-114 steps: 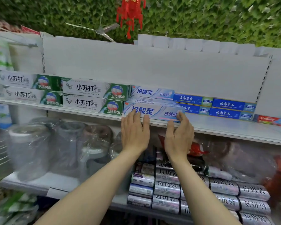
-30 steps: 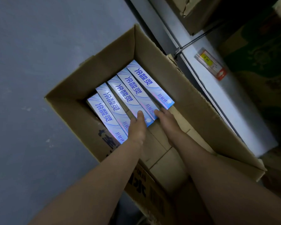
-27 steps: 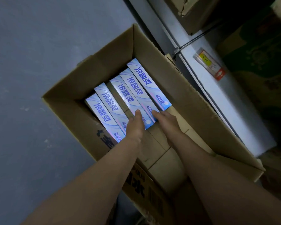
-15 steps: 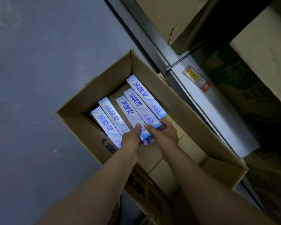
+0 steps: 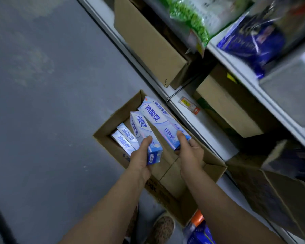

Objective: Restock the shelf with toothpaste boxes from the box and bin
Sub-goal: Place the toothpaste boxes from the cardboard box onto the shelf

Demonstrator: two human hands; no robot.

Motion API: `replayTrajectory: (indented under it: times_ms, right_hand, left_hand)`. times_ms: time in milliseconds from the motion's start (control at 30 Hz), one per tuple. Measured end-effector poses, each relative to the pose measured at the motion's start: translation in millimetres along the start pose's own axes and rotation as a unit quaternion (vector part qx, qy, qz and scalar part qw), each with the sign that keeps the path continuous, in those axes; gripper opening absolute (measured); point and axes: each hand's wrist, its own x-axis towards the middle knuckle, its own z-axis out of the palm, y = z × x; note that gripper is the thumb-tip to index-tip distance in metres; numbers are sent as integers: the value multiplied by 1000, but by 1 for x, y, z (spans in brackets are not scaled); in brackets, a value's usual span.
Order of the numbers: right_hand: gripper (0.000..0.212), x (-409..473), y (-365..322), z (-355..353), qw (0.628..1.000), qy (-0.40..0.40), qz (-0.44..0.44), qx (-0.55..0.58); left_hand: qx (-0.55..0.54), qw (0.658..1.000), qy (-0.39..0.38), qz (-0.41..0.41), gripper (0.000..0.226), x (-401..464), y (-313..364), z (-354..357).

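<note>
The left hand (image 5: pixel 142 156) grips one toothpaste box (image 5: pixel 144 136) by its near end, thumb across the top face and fingers curled underneath, so the carton angles up and away out of the open cardboard box (image 5: pixel 208 162) on the floor. The right hand (image 5: pixel 189 152) holds what looks like two toothpaste boxes (image 5: pixel 161 120) stacked together, thumb pressed on the upper face near the end and fingers wrapped below; gripping them at one end lets each hand carry long cartons while the far ends clear the box wall. Both loads hang above the cardboard box, free of its contents. Two more toothpaste cartons (image 5: pixel 124 138) lie flat, side by side, against the box's left wall, the rest of its bottom showing bare flaps. The box sits right beside the low shelf edge (image 5: pixel 197 124), probably to keep the stock within easy reach. The display shelf meant for the toothpaste is out of view, so the next move is likely to rise and carry these up to it.
</note>
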Motion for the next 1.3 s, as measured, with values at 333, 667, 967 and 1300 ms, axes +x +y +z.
replayTrajectory:
  times_ms: [333, 667, 967, 1300]
  right_hand:
    - [30, -133, -137, -63, 991, 4, -64, 114]
    - [26, -282, -246, -147, 961, 62, -144, 228]
    - [24, -440, -354, -267, 890, 131, -294, 322]
    - [34, -562, -418, -431, 795, 258, -417, 358]
  left_hand:
    - [76, 990, -72, 98, 70, -185, 62, 55]
    - [-1, 972, -213, 98, 32, -362, 101, 106]
    - [16, 912, -389, 131, 24, -552, 110, 157]
    - [60, 815, -563, 128, 63, -721, 51, 235]
